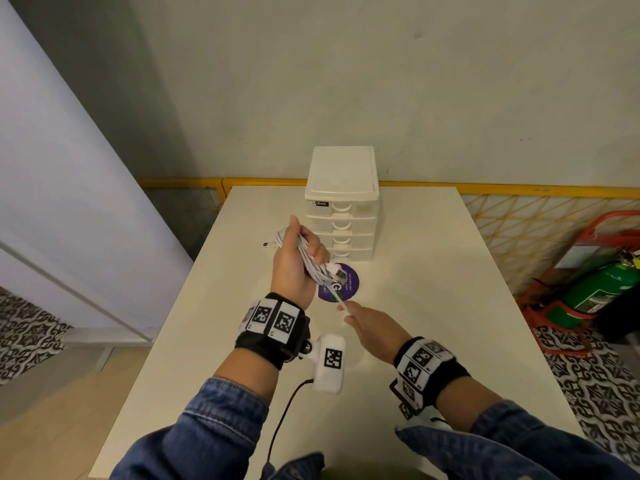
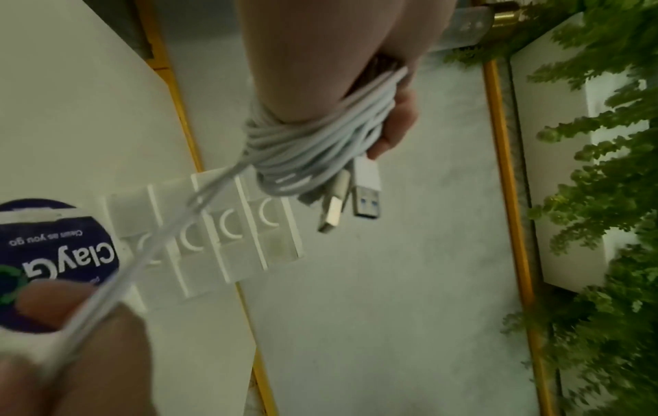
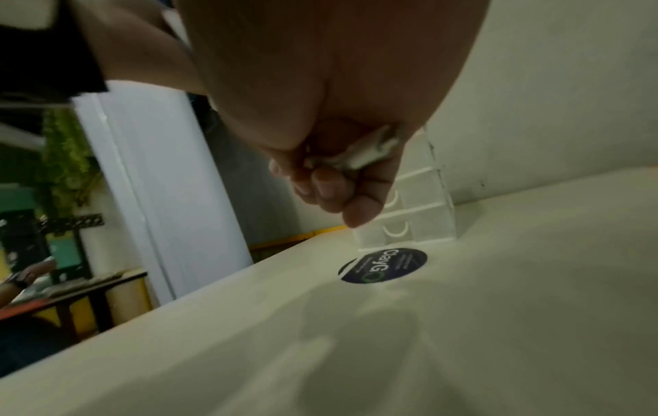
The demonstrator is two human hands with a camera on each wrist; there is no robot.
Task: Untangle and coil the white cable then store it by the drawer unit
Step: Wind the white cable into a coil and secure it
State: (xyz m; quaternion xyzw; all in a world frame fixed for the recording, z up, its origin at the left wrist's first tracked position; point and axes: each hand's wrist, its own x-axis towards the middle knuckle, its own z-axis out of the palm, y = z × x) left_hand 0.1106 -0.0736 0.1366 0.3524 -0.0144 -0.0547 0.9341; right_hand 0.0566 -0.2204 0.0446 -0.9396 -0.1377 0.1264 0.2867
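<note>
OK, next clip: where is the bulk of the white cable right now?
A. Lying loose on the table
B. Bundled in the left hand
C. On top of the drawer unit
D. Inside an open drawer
B: the white cable sits as loops in the left hand, while the right hand pinches one strand stretched from it.

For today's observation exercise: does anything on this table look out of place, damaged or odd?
Nothing looks damaged or spilled. The white cable is bundled in the left hand, its loose end pinched by the right hand. The drawer unit stands upright and closed.

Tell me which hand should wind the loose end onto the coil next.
Probably the right hand: it already pinches the taut free strand of the white cable, while the left hand is occupied gripping the coiled bundle near the drawer unit.
</note>
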